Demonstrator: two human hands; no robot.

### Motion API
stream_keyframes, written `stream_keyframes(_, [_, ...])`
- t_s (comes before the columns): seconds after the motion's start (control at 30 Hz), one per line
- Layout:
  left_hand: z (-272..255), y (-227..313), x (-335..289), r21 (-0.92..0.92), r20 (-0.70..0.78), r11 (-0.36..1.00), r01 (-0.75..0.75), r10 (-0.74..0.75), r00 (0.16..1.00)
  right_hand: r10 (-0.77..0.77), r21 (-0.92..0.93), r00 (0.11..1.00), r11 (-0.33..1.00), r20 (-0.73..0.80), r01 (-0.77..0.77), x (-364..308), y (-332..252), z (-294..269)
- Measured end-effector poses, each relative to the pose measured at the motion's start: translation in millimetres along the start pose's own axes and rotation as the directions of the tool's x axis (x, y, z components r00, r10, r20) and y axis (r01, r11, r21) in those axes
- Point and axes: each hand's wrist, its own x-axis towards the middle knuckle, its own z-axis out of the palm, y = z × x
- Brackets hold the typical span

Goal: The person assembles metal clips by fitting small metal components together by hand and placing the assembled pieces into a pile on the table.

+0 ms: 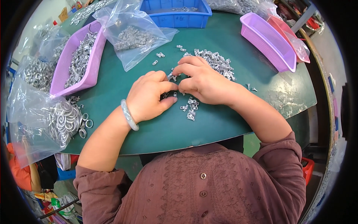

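Here, at a dark green round worktable [231, 123], my left hand [149, 98] and right hand [201, 80] meet fingertip to fingertip, pinching small silver metal clips [172, 77] between them. A loose heap of the same silver clips [218, 61] lies just beyond my right hand, a short row of finished ones [191, 108] below it. To my left sits a lilac plastic basket of metal parts [76, 61].

Shiny metal clips [218, 61], matt green tabletop [223, 123]

Left hand [149, 95] and right hand [203, 82]: fingertips meet, hiding whatever is pinched. Small metal clips [191, 106] too small to resolve. Blue bin [179, 16] cut off by top edge.
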Motion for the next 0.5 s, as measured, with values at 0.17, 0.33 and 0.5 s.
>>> stream_keyframes(0.17, [7.3,2.6,-0.8,0.076,-0.05,0.997,-0.017,0.021,0.999,0.087,-0.091,0.996,0.992,-0.008,-0.087,-0.5,-5.1,-3.5])
stream_keyframes(0.33, [9.5,-0.3,-0.6,0.159,-0.142,0.987,-0.009,0.032,0.989,0.128,-0.054,0.991,0.991,0.047,-0.126,-1.7,-8.4,-4.3])
stream_keyframes(0.5, [10.9,-2.3,0.2,0.159,-0.148,0.987,0.03,-0.006,0.989,0.104,-0.063,0.994,0.993,0.021,-0.102,-5.9,-3.3,1.5])
